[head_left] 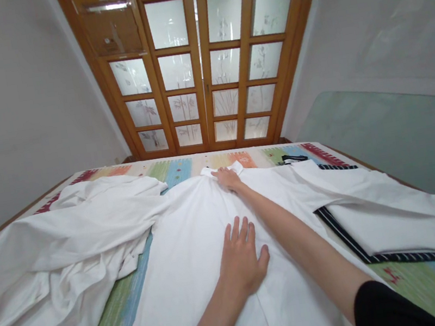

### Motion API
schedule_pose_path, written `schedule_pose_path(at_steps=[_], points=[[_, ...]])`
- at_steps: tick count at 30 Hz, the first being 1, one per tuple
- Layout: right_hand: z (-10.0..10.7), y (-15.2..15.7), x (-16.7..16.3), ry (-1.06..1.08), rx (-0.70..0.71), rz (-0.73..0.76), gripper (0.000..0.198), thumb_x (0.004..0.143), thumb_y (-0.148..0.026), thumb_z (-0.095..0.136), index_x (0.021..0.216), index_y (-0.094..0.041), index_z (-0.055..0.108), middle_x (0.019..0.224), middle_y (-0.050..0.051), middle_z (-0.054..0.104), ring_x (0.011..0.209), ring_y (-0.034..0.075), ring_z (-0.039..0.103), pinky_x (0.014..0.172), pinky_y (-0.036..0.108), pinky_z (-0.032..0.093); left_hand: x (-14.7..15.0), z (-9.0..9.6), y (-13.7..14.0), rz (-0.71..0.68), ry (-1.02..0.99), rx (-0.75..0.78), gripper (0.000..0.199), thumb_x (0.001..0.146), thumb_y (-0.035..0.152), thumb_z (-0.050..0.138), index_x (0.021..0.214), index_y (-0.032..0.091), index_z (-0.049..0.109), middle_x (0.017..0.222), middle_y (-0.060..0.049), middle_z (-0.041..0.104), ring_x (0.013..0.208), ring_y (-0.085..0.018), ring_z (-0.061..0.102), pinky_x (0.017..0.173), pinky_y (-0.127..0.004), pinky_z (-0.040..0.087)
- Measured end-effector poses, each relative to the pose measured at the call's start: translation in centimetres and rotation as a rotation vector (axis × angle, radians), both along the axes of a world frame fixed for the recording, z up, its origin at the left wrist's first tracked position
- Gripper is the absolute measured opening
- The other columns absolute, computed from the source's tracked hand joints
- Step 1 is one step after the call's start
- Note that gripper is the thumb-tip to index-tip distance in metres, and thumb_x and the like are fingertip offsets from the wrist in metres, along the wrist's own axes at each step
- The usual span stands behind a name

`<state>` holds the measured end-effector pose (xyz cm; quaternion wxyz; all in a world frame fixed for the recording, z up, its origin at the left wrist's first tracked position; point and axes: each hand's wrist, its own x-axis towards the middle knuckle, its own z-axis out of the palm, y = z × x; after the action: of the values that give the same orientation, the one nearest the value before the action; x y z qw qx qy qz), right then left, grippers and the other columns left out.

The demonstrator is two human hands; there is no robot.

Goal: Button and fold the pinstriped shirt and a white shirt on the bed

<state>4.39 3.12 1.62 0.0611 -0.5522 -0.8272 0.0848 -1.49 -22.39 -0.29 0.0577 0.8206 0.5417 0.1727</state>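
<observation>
A white long-sleeved shirt [189,244] lies spread out, front side up, its collar away from me and its sleeves out to both sides. My left hand [243,258] rests flat on the middle of the shirt front, fingers spread, holding nothing. Reaching farther, my right hand [227,178] is at the collar, its fingers bent and pressed together on the fabric beside the neck opening. The fingertips are small and partly hidden there.
Under everything is a striped multicoloured cover [138,286]. A rumpled white garment [80,284] lies at left. On the right, a white garment with black striped trim [409,226] lies partly beneath the shirt sleeve. Wooden glazed doors [200,66] stand beyond, with walls on both sides.
</observation>
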Motion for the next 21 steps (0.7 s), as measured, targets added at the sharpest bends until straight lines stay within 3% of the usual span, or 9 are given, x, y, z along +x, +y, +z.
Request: schedule_pose_path(at_steps=[3, 6, 12, 17, 21], points=[[0.7, 0.1, 0.6, 0.079, 0.0, 0.015, 0.046, 0.101, -0.024, 0.026, 0.143, -0.027, 0.045, 0.144, 0.007, 0.052, 0.136, 0.026, 0.041, 0.109, 0.045, 0.032, -0.2, 0.0, 0.2, -0.001, 0.029, 0.025, 0.059, 0.097, 0.045, 0.032, 0.146, 0.013, 0.041, 0.155, -0.01, 0.036, 0.146, -0.027, 0.023, 0.119, -0.048, 0.023], [0.8, -1.8, 1.2, 0.102, 0.014, 0.02, 0.044, 0.1, -0.02, 0.028, 0.137, -0.019, 0.052, 0.144, 0.009, 0.051, 0.135, 0.024, 0.044, 0.108, 0.039, 0.035, -0.3, 0.0, 0.3, -0.001, 0.048, 0.049, 0.057, 0.097, 0.043, 0.034, 0.144, 0.013, 0.043, 0.154, -0.01, 0.037, 0.146, -0.027, 0.026, 0.119, -0.048, 0.025], [-0.2, -10.4, 3.9, 0.009, 0.053, 0.144, 0.052, 0.098, -0.03, 0.04, 0.142, -0.001, 0.042, 0.152, 0.024, 0.034, 0.142, 0.034, 0.031, 0.113, 0.048, 0.029, -0.3, 0.2, 0.3, -0.015, 0.099, 0.112, 0.052, 0.097, 0.039, 0.037, 0.141, 0.012, 0.047, 0.148, -0.013, 0.046, 0.142, -0.028, 0.034, 0.116, -0.05, 0.029], [0.1, -17.9, 8.7, -0.06, 0.115, 0.401, 0.041, 0.099, -0.026, 0.036, 0.126, -0.005, 0.059, 0.144, 0.022, 0.047, 0.14, 0.029, 0.035, 0.116, 0.045, 0.025, -0.3, 0.3, 0.3, -0.033, 0.164, 0.124, 0.051, 0.098, 0.039, 0.035, 0.14, 0.013, 0.048, 0.148, -0.011, 0.046, 0.142, -0.028, 0.034, 0.116, -0.051, 0.029], [2.1, -20.9, 13.9, -0.057, 0.134, 0.327, 0.036, 0.097, -0.026, 0.042, 0.121, -0.01, 0.064, 0.137, 0.018, 0.056, 0.13, 0.026, 0.049, 0.111, 0.042, 0.033, -0.3, 0.2, 0.2, -0.031, 0.225, 0.138, 0.056, 0.098, 0.04, 0.032, 0.145, 0.012, 0.042, 0.152, -0.012, 0.038, 0.142, -0.03, 0.033, 0.114, -0.052, 0.031]])
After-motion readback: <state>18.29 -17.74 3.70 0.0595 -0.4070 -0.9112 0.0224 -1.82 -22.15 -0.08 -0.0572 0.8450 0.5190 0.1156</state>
